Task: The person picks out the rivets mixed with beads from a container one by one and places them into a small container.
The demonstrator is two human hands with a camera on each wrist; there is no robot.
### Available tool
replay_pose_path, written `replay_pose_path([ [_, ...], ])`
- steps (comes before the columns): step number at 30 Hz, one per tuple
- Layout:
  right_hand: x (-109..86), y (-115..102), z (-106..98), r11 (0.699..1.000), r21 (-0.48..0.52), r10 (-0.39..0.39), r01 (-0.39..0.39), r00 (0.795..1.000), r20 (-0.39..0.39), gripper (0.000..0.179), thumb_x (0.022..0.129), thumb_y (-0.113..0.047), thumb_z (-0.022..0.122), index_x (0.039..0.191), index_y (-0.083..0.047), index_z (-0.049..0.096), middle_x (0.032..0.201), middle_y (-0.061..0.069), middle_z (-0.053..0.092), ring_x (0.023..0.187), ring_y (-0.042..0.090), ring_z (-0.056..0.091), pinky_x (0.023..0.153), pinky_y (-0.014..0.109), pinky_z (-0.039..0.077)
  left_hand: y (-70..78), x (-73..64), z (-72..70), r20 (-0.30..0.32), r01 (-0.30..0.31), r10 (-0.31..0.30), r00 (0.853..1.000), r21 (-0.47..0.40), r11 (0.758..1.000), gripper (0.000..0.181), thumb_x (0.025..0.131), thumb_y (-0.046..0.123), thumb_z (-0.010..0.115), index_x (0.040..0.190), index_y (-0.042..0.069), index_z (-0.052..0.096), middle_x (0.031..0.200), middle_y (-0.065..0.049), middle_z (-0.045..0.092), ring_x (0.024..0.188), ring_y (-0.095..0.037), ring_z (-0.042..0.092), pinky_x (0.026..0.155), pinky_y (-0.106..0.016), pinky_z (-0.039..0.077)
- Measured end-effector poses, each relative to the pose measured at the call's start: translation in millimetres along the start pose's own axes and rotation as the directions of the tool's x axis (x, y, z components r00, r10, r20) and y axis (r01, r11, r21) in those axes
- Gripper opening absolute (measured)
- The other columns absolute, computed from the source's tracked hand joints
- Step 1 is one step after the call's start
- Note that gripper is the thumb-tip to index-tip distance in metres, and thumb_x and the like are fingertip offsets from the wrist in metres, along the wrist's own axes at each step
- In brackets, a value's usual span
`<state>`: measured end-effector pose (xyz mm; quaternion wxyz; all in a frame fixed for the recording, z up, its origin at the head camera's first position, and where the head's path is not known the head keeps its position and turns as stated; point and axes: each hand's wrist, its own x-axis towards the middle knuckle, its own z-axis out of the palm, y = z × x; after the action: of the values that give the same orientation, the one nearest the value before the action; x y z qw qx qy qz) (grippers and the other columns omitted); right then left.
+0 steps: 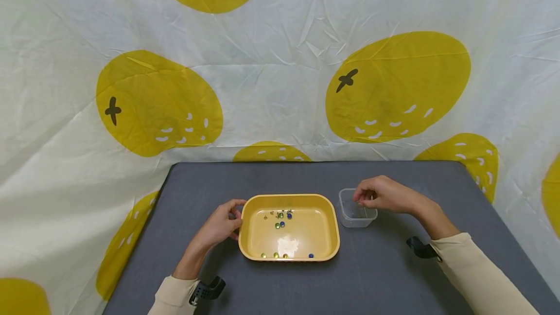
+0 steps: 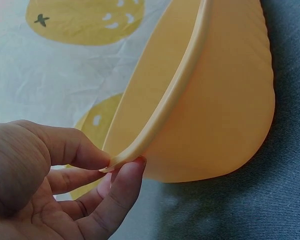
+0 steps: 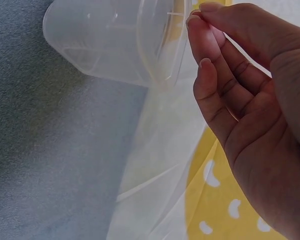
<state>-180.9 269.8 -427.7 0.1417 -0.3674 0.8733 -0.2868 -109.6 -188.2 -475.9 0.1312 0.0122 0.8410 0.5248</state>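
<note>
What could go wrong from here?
1. The left hand pinches the yellow tray by its rim; a tug might set the loose marbles rolling.
2. Small gold-coloured pieces sit close to marbles, so a pinch might catch both.
3. The right hand is at the open clear plastic container, which nothing visibly steadies; a bump might tip it.

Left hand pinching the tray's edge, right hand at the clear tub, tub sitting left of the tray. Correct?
One thing's off: the tub sits right of the tray, per the head view. Left hand pinching the tray's edge and right hand at the tub both hold.
</note>
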Motion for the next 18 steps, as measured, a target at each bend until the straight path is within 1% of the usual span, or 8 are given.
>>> replay_pose_path([
  [4, 3.0, -4, -1, 0.999, -0.002, -0.039, 0.039, 0.999, -0.007, 0.014, 0.092, -0.006, 0.073, 0.099, -0.018, 0.073, 0.09, -0.01, 0.068, 0.077, 0.005, 0.062, 0.069, 0.025, 0.056, -0.4, 0.1, -0.2, -0.004, 0.003, -0.003, 1.0, 0.003, 1.0, 0.049, 0.096, -0.002, 0.058, 0.145, 0.003, 0.051, 0.093, -0.014, 0.053, 0.072, -0.026, 0.062, 0.057, -0.042, 0.061],
  [8, 8.4, -8, 1, 0.998, -0.004, -0.06, 0.06, 0.998, 0.006, 0.012, 0.093, -0.007, 0.073, 0.099, -0.017, 0.073, 0.092, -0.006, 0.069, 0.079, 0.004, 0.062, 0.07, 0.024, 0.056, -0.2, 0.3, -0.3, -0.003, 0.01, -0.01, 1.0, 0.0, 1.0, 0.05, 0.096, -0.001, 0.058, 0.145, 0.004, 0.051, 0.093, -0.014, 0.052, 0.072, -0.026, 0.062, 0.059, -0.047, 0.061],
  [13, 18.3, -15, 5, 0.996, -0.015, -0.086, 0.086, 0.996, 0.028, 0.009, 0.094, -0.01, 0.072, 0.101, -0.013, 0.074, 0.094, -0.003, 0.07, 0.08, 0.004, 0.062, 0.072, 0.024, 0.057, -0.3, 0.0, -0.5, -0.001, 0.015, -0.015, 1.0, 0.003, 1.0, 0.05, 0.096, 0.0, 0.059, 0.146, 0.004, 0.051, 0.093, -0.014, 0.053, 0.073, -0.026, 0.062, 0.062, -0.051, 0.061],
  [18, 28.5, -21, 9, 0.995, -0.031, -0.098, 0.099, 0.994, 0.045, 0.012, 0.093, -0.01, 0.072, 0.101, -0.019, 0.073, 0.092, -0.006, 0.069, 0.08, 0.003, 0.061, 0.072, 0.024, 0.056, -0.7, 0.2, -0.2, 0.002, 0.005, -0.005, 1.0, 0.008, 1.0, 0.049, 0.097, -0.001, 0.058, 0.145, 0.004, 0.051, 0.093, -0.015, 0.052, 0.072, -0.026, 0.062, 0.061, -0.051, 0.061],
])
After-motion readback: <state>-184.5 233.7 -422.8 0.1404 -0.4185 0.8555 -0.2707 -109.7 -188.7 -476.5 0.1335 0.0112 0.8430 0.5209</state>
